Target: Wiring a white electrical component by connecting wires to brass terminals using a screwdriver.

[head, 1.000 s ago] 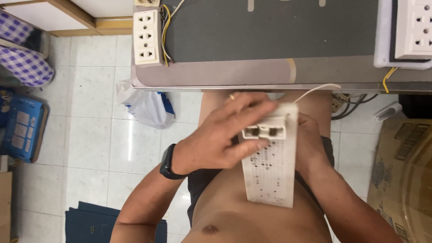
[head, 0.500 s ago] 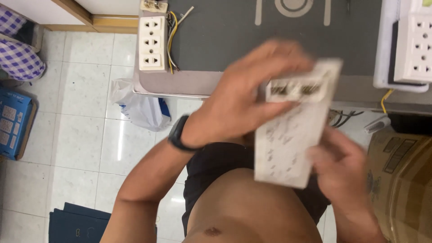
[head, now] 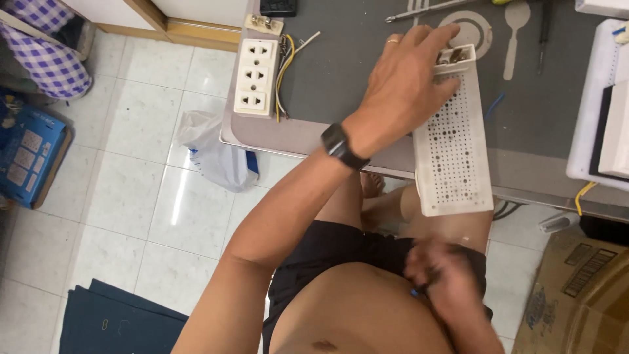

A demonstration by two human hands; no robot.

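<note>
Left hand spread, gripping long white perforated plastic socket housing on grey counter.
Light, stiff, smooth shell; best held by long edges. Right hand blurred at waist, grip unclear.

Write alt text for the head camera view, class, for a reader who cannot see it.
Seen from above, a person's left hand presses on the far end of a long white perforated panel that overhangs the edge of a grey worktable. The right hand, blurred, is down at the waist. A white triple socket strip with loose wires lies on the table's left corner.
</note>
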